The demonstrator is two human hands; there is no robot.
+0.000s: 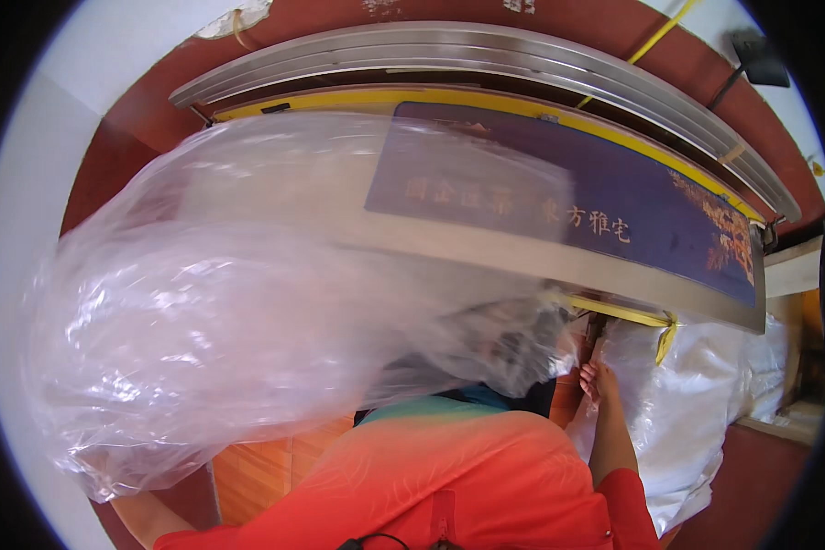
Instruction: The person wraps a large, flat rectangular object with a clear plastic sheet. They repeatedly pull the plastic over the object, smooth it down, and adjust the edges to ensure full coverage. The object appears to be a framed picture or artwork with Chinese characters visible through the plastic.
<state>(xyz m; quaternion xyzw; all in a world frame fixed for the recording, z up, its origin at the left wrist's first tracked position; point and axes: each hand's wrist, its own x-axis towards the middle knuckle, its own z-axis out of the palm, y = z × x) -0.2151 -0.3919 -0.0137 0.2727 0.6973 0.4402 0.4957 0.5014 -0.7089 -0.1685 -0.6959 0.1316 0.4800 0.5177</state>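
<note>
A large clear plastic sheet (202, 321), smeared by motion, billows across the left and middle. Its left end gathers at my left hand (105, 484), low at the left, where the film partly covers the closed fingers. The sheet overlies the left part of a long work table with a pale top (486, 249) and a dark blue printed mat (522, 183). My right hand (598, 380) is in front of the table's near edge, right of my body, with its fingers curled in. It is close to the sheet's right end; whether it grips anything does not show.
Behind the table runs a long ribbed metal rail (486, 57). Yellow strapping (665, 339) hangs at the table's near edge. White plastic-wrapped material (674, 412) lies at the right, beside my right arm. Orange tiled floor (266, 467) shows below the sheet.
</note>
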